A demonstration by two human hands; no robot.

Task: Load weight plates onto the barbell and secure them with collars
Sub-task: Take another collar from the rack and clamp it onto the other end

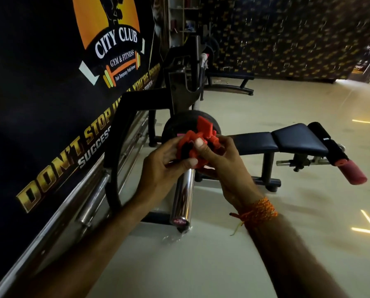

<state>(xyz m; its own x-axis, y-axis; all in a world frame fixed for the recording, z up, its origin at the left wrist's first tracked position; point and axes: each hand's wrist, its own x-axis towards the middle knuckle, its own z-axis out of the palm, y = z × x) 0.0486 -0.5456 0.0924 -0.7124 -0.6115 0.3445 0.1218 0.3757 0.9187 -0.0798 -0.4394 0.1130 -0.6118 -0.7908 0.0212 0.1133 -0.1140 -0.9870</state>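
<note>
A chrome barbell sleeve (pixel 183 196) points toward me, its end cap low in the middle of the view. A black weight plate (pixel 179 123) sits on the sleeve farther in. A red collar (pixel 198 136) with a raised lever is on the sleeve just in front of the plate. My left hand (pixel 162 166) grips the collar from the left, thumb across its lower edge. My right hand (pixel 220 162) pinches the collar from the right, thumb on its face. An orange thread band circles my right wrist.
A black bench (pixel 287 143) with black and red roller pads stands to the right, behind the plate. A black rack frame (pixel 119 134) rises at left beside a banner wall (pixel 40 104). Spare chrome bars (pixel 94 201) lie along the wall's foot. Pale floor (pixel 287 244) spreads right.
</note>
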